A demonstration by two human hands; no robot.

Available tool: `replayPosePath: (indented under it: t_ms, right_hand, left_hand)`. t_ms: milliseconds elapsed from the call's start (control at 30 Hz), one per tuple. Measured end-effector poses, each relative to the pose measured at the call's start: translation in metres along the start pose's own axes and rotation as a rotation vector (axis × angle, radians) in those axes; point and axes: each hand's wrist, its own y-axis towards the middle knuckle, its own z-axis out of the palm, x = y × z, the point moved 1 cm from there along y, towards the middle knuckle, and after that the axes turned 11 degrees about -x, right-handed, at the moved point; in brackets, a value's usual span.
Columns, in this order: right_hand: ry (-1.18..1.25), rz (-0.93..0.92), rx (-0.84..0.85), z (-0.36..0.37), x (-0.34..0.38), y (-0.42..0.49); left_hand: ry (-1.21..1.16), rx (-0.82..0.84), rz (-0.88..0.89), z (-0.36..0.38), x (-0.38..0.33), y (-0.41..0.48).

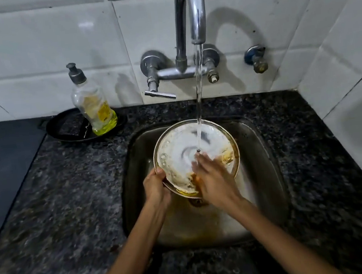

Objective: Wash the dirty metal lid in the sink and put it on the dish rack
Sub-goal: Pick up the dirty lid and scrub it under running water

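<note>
A round metal lid, smeared with yellow-brown food at its lower and right edges, is held tilted over the steel sink. My left hand grips its lower left rim. Flat on the lid's inner face lies my right hand, fingers spread and blurred. Water from the tap streams onto the lid just above my right fingertips. Brown runoff pools around the drain below the lid. No dish rack is in view.
A dish soap bottle with yellow liquid stands on a black pan at the back left of the dark granite counter. White tiled walls close the back and right. A small wall valve sits right of the tap.
</note>
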Motion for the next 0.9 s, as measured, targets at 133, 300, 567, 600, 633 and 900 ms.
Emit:
replayPosePath:
  t_ms: [133,300,567,600,633,900]
  right_hand:
    - [0.085,-0.176,0.083,0.010,0.015,0.038]
    - [-0.139,0.018,-0.023,0.013,-0.048,0.072]
    - [0.001,-0.056,0.041,0.002,0.020,0.007]
    - [0.041,-0.128,0.071,0.007,0.028,0.016]
    - [0.057,-0.179,0.065,0.011,0.029,0.030]
    - [-0.171,0.018,-0.134,0.007,-0.049,0.065]
  left_hand:
    - [0.009,0.055,-0.040,0.002,0.009,-0.008]
    - [0.091,0.056,0.057,-0.004,-0.005,-0.008]
    - [0.004,0.011,0.016,-0.003,-0.001,0.005]
    - [-0.010,0.039,-0.007,0.000,0.002,0.001]
    - [-0.009,0.071,-0.018,0.002,0.004,-0.003]
    - [0.101,0.061,0.145,0.000,-0.011,0.003]
